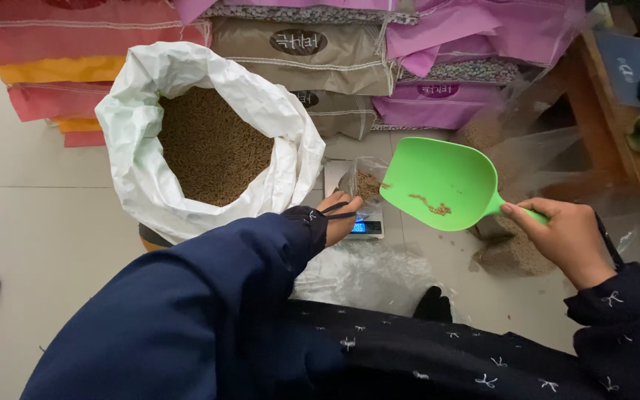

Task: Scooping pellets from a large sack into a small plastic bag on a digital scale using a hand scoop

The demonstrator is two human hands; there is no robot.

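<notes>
My right hand (568, 238) grips the handle of a green plastic scoop (442, 184); a few brown pellets lie in its bowl. The scoop's tip rests over a small clear bag (365, 183) holding pellets, which sits on a small digital scale (364, 222). My left hand (337, 214), mostly hidden by my dark blue sleeve, holds the near edge of that clear bag. A large white sack (142, 170), rolled open and full of brown pellets, stands to the left.
Stacked pink, orange and tan feed bags (305, 52) line the back. Filled clear bags of pellets (516, 252) lie at right, loose clear plastic (364, 274) near my lap. A wooden bench (616, 126) stands far right.
</notes>
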